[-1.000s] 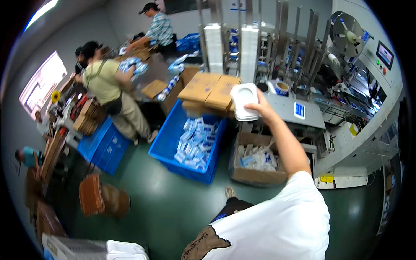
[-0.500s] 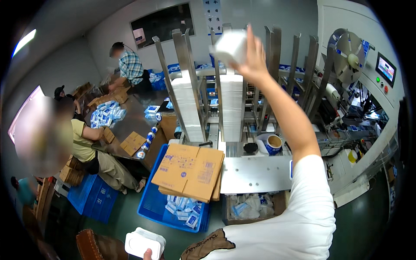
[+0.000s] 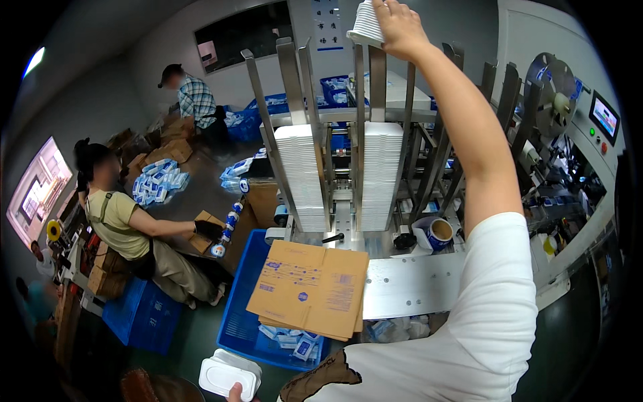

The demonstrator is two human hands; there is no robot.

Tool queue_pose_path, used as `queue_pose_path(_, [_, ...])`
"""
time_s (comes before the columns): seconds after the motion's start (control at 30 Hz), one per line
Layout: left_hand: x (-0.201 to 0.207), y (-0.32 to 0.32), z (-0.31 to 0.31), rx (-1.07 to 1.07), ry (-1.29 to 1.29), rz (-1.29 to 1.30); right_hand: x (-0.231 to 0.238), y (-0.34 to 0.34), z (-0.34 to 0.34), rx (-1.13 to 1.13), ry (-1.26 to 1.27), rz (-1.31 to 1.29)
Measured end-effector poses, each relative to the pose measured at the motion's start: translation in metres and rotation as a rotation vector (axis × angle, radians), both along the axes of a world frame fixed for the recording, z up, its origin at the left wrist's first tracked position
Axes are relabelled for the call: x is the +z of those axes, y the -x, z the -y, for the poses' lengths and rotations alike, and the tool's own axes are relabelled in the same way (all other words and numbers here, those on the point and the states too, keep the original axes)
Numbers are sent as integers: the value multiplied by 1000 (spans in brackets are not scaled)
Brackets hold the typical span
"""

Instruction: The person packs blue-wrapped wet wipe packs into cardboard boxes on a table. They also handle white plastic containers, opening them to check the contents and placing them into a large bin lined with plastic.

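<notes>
My right hand [image 3: 404, 32] is raised high over the machine, gripping a short stack of white plastic lids [image 3: 366, 27] near the tops of the metal guide rails [image 3: 377, 77]. Below it, a tall column of the same lids [image 3: 380, 171] stands between upright rails. To its left is another tall white column [image 3: 300, 175]. Low at the front, my left hand [image 3: 236, 392] is closed on a second small stack of white lids [image 3: 226, 375], rounded at the corners; only the thumb shows clearly.
Flattened cardboard boxes [image 3: 311, 288] lie across a blue crate [image 3: 231, 328] of wipe packs. A metal plate [image 3: 412, 285] sits in front of the machine. A control screen [image 3: 604, 114] is at right. Two co-workers [image 3: 117, 214] stand by a table [image 3: 181, 209] with packs and cartons.
My right hand has risen with its stack of lids, now above the right column. The view has shifted slightly. The nearer co-worker's arm now reaches over a carton. My left hand keeps its stack.
</notes>
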State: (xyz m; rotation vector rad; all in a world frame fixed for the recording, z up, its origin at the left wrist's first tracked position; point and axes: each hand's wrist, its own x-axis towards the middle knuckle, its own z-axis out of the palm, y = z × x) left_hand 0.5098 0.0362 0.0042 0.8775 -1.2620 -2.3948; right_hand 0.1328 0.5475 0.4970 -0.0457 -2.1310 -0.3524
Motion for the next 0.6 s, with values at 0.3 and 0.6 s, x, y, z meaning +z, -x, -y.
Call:
queue_pose_path(0.3, [34, 69, 23, -114, -3, -36, -5, 16, -19, 131, 83, -166])
queue_pose_path(0.6, [38, 105, 43, -228, -67, -19, -34, 22, -22, -207, -550, 32])
